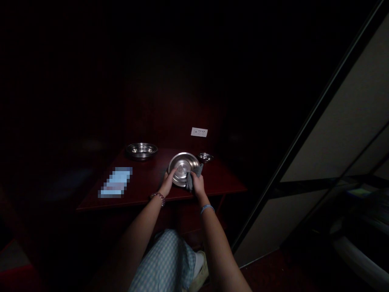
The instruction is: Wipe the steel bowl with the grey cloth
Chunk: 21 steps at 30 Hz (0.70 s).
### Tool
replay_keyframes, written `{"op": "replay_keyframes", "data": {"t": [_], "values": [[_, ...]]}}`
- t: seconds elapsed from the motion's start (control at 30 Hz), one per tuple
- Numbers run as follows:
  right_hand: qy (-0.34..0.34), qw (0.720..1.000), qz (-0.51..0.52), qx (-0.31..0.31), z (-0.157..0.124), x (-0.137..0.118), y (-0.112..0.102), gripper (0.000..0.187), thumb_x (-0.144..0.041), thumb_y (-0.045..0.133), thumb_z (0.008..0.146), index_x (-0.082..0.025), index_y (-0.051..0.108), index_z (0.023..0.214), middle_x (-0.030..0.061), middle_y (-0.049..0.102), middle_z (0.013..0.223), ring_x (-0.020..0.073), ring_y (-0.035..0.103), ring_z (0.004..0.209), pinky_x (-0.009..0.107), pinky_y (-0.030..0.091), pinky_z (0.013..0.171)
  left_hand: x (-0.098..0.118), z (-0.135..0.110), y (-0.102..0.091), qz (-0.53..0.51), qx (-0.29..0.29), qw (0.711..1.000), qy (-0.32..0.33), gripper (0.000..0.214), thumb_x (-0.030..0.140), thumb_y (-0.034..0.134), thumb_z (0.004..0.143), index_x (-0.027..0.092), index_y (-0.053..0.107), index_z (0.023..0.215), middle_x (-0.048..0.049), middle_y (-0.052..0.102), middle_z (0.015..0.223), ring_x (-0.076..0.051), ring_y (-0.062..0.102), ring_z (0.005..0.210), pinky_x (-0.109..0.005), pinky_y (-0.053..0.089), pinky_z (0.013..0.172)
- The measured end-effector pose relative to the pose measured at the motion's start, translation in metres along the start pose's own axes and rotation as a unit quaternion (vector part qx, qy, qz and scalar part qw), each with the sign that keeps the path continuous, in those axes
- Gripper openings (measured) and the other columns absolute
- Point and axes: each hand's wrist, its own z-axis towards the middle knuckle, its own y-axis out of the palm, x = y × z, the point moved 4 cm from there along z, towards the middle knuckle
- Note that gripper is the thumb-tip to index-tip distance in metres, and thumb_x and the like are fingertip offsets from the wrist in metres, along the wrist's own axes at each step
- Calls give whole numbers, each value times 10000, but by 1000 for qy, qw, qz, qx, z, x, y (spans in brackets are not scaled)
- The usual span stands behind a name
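Observation:
A shiny metal basin [182, 166] is tilted toward me above the front part of the dark red table [148, 182]. My left hand [167, 182] grips its lower left rim, the thumb lying over the inside. On the right side, my right hand [198, 183] is closed on a grey cloth [190, 180], which lies against the basin's rim and inner wall. Behind the basin to the right sits a small metal bowl [206, 157]. Farther left, a stack of metal basins [141, 150] rests near the table's back edge.
A blurred-out light blue rectangle [117, 182] lies at the table's left. On the wall behind is a white power socket [199, 132]. A pale panel with a dark frame [304, 162] stands to the right. My knee [167, 251] is below the table's front edge.

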Motion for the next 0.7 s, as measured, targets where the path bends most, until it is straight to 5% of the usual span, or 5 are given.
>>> {"op": "replay_keyframes", "data": {"t": [0.23,0.7], "values": [[-22,1000,-9,2,1,0,-2,349,-427,682,785,-158,741,1000,100,808,1018,284,741,1023,323,553,893,2,1,5,-18,-28,999,37,459,252,703,894,192,593,1335,-98,708,1362,-214,663,1259,-352,438,1163],[-27,998,-49,6,5,9,-4,420,-485,658,809,-152,768,1039,128,814,1039,312,760,1040,346,562,893,-10,10,8,-5,-25,999,42,327,191,777,786,142,715,1104,-150,770,1215,-285,686,1237,-442,437,1173]]}}
